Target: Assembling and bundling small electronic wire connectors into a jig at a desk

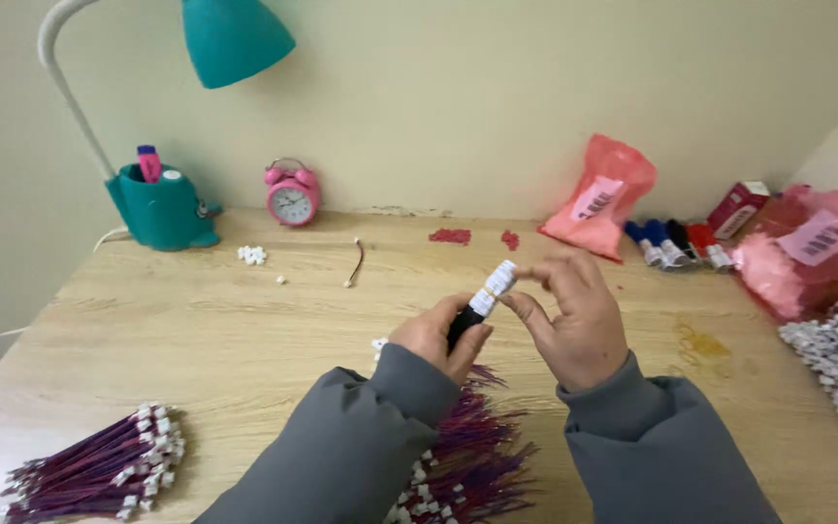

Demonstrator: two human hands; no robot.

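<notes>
- A single view, from a camera worn on the person's head, looking forward and down across a wooden desk towards a pale wall.
- The camera sits close: grey sleeves enter from the bottom edge, and the left hand and right hand fill the lower centre.
- The desk's far edge meets the wall across the upper third, where a teal lamp is cut off by the top edge.
- The desk's left edge shows; the right side runs out of view.
- No second view exists, so no part of the scene is shared.
</notes>
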